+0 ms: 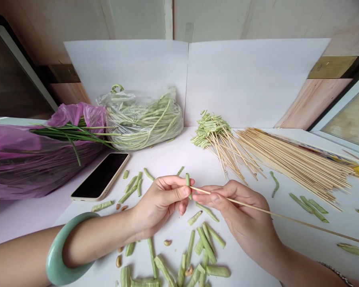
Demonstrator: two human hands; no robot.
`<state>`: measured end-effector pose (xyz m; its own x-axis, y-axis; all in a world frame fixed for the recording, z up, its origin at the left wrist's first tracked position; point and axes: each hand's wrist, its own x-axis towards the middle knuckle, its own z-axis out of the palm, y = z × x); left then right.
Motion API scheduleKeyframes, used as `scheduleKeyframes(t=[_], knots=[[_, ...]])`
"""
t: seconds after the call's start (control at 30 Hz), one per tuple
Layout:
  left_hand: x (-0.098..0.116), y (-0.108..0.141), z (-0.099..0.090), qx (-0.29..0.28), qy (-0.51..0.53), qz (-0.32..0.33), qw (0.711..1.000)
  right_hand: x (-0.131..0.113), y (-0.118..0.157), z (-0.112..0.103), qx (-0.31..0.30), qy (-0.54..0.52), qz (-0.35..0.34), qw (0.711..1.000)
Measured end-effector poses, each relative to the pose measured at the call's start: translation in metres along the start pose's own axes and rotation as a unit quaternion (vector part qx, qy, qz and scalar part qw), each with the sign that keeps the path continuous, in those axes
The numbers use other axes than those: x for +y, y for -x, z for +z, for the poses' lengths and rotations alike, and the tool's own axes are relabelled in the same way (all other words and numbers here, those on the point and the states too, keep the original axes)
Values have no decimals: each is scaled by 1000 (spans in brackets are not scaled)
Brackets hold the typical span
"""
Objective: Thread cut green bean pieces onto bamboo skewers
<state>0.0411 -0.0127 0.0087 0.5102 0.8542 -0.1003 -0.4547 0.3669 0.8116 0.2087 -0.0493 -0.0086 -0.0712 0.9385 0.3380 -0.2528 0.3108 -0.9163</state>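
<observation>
Between the thumb and fingers of my left hand (167,195) is a short piece of green bean (188,180), held upright. My right hand (245,211) pinches a thin bamboo skewer (299,220) near one end. That end of the skewer meets the bean piece; whether it has gone through is hidden by my fingers. The skewer's other end runs off to the lower right. Beneath and in front of both hands lie several loose cut bean pieces (208,245), with a few brown seeds (167,242) among them.
Skewers loaded with bean pieces (212,127) lie at the back, left of a pile of bare skewers (293,159). A clear bag of long beans (146,119), a purple bag (26,163) with green stalks and a phone (101,177) stand left. White boards (251,79) rise behind.
</observation>
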Motion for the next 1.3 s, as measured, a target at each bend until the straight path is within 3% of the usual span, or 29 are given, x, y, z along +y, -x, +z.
scheduleKeyframes(t=[0.63,1.3], knots=[[-3,1,-4,-3,-59,92,994,3,-6,1,-6,-125,94,988],[-4,2,-2,12,-78,82,994,4,-5,1,4,-115,104,988]])
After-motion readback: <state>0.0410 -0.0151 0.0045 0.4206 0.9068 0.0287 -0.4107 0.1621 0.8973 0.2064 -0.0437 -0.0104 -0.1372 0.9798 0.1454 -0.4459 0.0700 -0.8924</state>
